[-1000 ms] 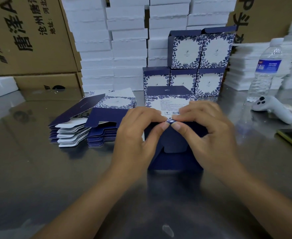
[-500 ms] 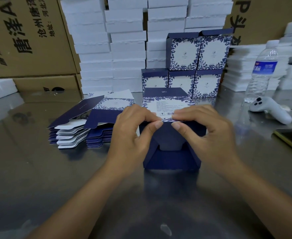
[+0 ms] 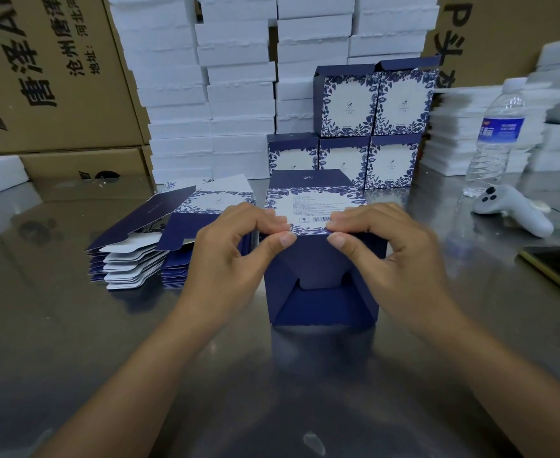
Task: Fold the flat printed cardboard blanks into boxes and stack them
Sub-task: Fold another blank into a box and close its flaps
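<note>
The big brown carton point(image 3: 51, 77) at far left carried bold black characters "唐泽", with smaller lines beside them beginning "沧州" and "地址:河北". A second carton at far right showed only cropped strokes. The clear water bottle point(image 3: 496, 140), far right, wore a blue label with white characters too blurred to read.

The box in progress point(image 3: 321, 292) stood on the steel worktop point(image 3: 74, 342) in the near centre. Its top panel, bordered in blue floral print, bore a barcode and lines of fine print too small to read; its near face was plain navy with interlocked flaps. The left hand point(image 3: 235, 256) and right hand point(image 3: 391, 256) each pinched the near top edge of that box, thumbs on the navy face and curled fingers on the printed panel.

Just left of it lay the stack of flat blanks point(image 3: 140, 259), navy and white, fanned at the edges. Behind it stood the finished boxes point(image 3: 371, 127), three below and two above, the upper pair with lid flaps raised; their insides could not be seen. White foam trays point(image 3: 232, 77) rose in columns along the far side. A white controller point(image 3: 516, 209) and a dark phone point(image 3: 559, 269) lay at right.
</note>
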`<action>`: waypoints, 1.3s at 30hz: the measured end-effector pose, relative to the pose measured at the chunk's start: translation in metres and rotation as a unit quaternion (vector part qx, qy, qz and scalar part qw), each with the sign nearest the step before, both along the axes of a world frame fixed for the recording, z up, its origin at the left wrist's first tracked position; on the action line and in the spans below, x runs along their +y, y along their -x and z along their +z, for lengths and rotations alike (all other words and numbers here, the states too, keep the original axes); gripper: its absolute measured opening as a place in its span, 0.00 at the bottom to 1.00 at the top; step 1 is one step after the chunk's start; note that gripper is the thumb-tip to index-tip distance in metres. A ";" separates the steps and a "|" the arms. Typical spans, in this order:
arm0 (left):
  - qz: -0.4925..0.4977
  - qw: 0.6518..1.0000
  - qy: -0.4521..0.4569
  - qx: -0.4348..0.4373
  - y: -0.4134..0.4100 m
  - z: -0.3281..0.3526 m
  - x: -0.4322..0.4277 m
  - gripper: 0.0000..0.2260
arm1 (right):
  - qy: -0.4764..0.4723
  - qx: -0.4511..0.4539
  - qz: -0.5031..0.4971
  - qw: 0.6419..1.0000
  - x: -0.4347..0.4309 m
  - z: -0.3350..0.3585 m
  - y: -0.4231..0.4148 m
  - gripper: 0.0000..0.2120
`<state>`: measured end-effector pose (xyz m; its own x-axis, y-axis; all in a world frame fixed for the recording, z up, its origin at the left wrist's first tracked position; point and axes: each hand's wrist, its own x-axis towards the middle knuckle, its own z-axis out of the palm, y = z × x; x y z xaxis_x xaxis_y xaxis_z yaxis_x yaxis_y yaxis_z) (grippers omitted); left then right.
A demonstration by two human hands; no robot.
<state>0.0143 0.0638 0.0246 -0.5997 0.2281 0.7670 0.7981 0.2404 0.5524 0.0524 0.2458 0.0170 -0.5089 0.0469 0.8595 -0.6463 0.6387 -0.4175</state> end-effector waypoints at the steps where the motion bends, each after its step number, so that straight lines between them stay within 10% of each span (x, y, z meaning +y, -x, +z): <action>1: 0.000 1.000 0.001 -0.001 0.000 0.000 0.000 0.08 | 0.002 -0.001 0.002 1.000 0.001 0.000 0.000 0.05; 39: -0.026 0.991 -0.044 -0.124 0.006 0.001 -0.008 0.06 | 0.086 -0.090 0.036 0.992 0.021 -0.008 0.007 0.07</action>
<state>0.0083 0.0556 0.0251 -0.7610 0.2027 0.6163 0.6456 0.1436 0.7500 0.0458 0.2665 0.0092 -0.6608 0.1434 0.7367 -0.5930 0.5020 -0.6296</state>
